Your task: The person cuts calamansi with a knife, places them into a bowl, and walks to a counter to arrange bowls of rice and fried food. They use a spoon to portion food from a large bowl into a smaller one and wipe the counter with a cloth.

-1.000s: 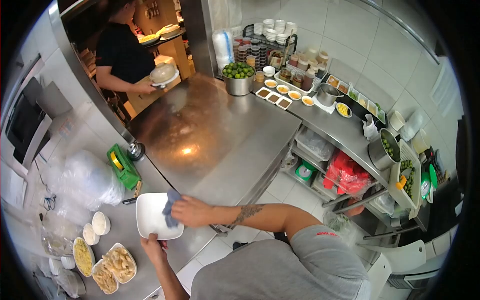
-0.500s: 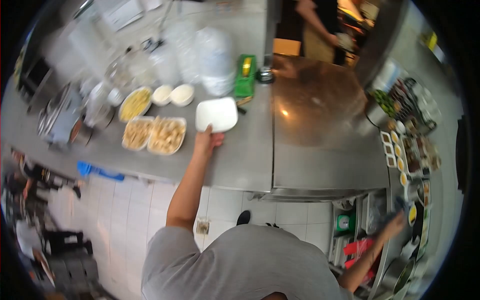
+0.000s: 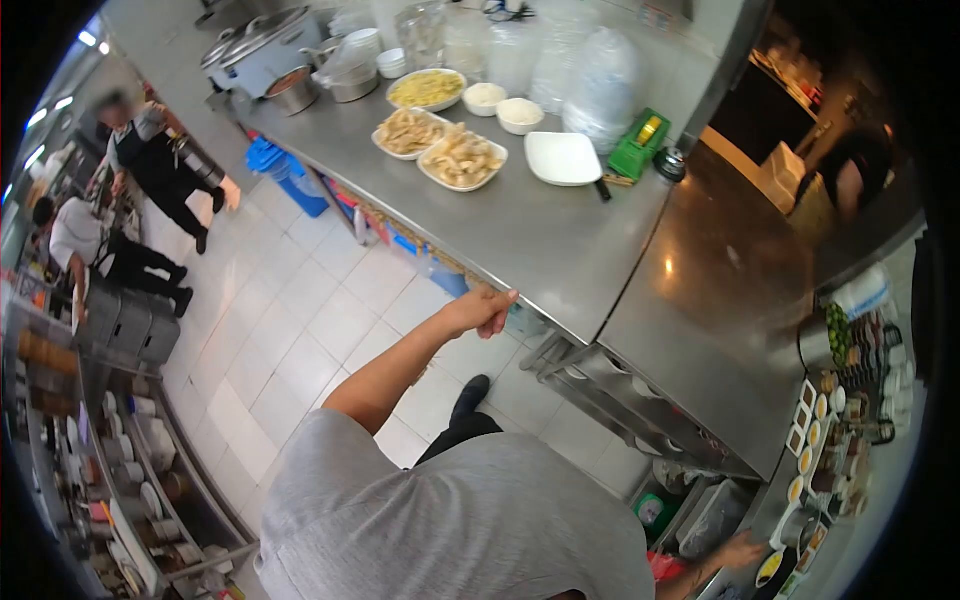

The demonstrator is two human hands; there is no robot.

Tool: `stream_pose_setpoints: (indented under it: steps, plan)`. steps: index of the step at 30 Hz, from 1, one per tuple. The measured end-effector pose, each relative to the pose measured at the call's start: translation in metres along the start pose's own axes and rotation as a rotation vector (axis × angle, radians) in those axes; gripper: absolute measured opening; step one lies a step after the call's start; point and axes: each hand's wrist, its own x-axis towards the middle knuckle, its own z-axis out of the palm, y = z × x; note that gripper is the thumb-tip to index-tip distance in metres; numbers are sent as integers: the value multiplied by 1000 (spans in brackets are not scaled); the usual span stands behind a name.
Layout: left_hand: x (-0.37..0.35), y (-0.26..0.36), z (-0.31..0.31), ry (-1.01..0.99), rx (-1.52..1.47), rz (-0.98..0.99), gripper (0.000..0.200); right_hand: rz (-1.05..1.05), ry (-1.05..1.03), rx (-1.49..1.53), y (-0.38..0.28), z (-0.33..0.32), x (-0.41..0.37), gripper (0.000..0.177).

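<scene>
Steel bench [image 3: 575,235] across upper centre. White plate [image 3: 563,159] on it, right of upper centre: rounded-square, glossy, raised rim, between pale food [image 3: 462,158] and green dispenser [image 3: 637,148]. Left grip [image 3: 483,311] mid-frame near bench edge, fingers curled together, index extended. Right grip [image 3: 738,551] lower right, blurred; cannot tell if closed. Blue print [image 3: 872,297], right, unreadable.

On the counter [image 3: 560,235] at upper centre, I am seeing a plate [image 3: 563,159] lying left of a tape dispenser [image 3: 636,150] and a bell [image 3: 670,164]. Two fried-food dishes [image 3: 462,160] are sitting left of the plate; two bowls [image 3: 521,114] are standing behind them. Sauce bowls [image 3: 805,460] are lining the side counter [image 3: 779,492], lower right.
</scene>
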Motion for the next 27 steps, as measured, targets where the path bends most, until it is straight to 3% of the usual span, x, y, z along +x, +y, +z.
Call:
stream_pose_setpoints:
  steps: [3,7,13,16,19,21,27]
  plan:
    - [-17,-35,-49,8,-62,-135,56,-191,3,248,-136,-23,-32,61]
    - [-1,-108,-153,390,-478,-117,57,-371,-39,543,-296,-95,-88,58]
    - [42,-184,-317,920,-922,-5,61,-472,-149,652,-440,-135,-159,57]
    - [62,-204,-387,1018,-957,7,63,-507,-178,636,-489,-129,-184,60]
    - [80,-216,-436,1078,-987,19,61,-562,-194,315,-512,-123,-204,61]
    - [95,-221,-460,1115,-991,9,60,-488,-232,317,-514,-125,-207,61]
    - [125,-220,-502,1017,-1105,67,59,-447,-330,285,-509,-121,-206,64]
